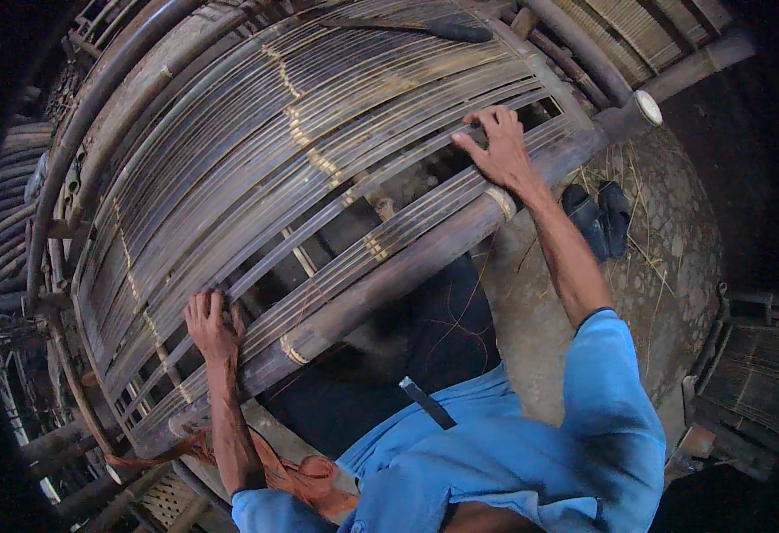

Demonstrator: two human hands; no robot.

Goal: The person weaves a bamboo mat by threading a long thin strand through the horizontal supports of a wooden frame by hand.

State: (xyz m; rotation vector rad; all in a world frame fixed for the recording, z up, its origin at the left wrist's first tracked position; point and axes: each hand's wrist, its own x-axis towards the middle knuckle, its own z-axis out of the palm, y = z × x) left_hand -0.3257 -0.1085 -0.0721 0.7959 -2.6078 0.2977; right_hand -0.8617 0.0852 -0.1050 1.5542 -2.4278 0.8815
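A wide rack of long bamboo slats [230, 169] stretches in front of me, with pale lashings [305, 138] crossing it. Toward my side the slats lie farther apart, leaving dark gaps. One long slat [354, 197] runs between my two hands. At the rack's near left, the fingers of my left hand [214, 330] curl over its end, and the thumb stands to the right. My right hand [500, 155] reaches to the near right part of the rack, thumb and fingers on either side of the same slat. The undersides of both grips are hidden.
A thick round bamboo pole [398, 280] edges the rack nearest me. A dark flat tool [461, 33] lies on the far slats. Dark sandals [598, 218] and loose strands sit on the floor at right. Orange cloth [305, 480] hangs by my left arm. Another slatted panel [752, 377] stands far right.
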